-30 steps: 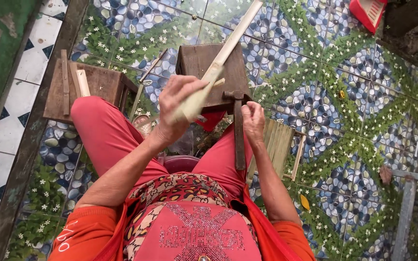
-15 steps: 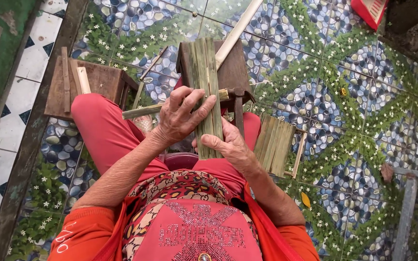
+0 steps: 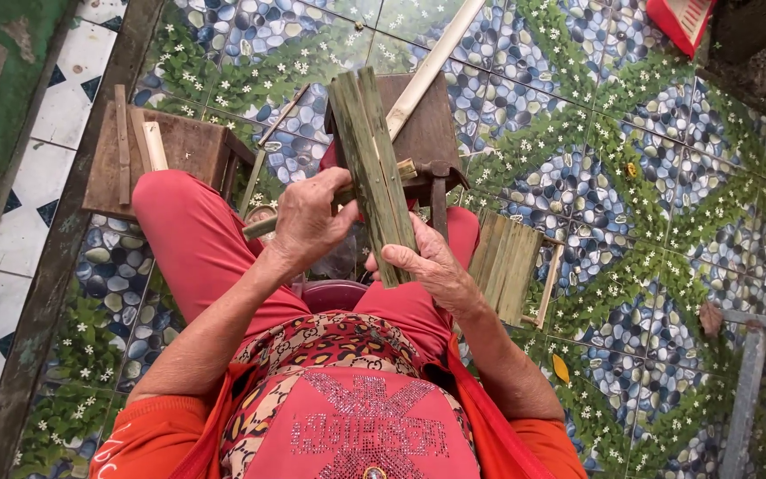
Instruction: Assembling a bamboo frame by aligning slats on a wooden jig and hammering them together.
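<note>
Seated person, red trousers, tiled floor (image 3: 649,222) w/ blue pebble & green leaf pattern. Right hand (image 3: 432,266) clamped on lower end of a bundle of flat green bamboo slats (image 3: 372,168), held upright over the knees. Left hand (image 3: 308,222) curled round a thin bamboo stick (image 3: 268,223), fingers touching bundle's left edge. Behind bundle: dark wooden stool (image 3: 427,124), partly hidden by it, w/ pale long pole (image 3: 432,66) slanting across. Left of knee: 2nd wooden stool (image 3: 188,151) carrying a few short sticks. Right of knee: small slat panel (image 3: 509,266) on floor. Top right: red ribbed plastic item (image 3: 680,19), cut off by edge. Bottom right: grey metal bars (image 3: 755,372).
</note>
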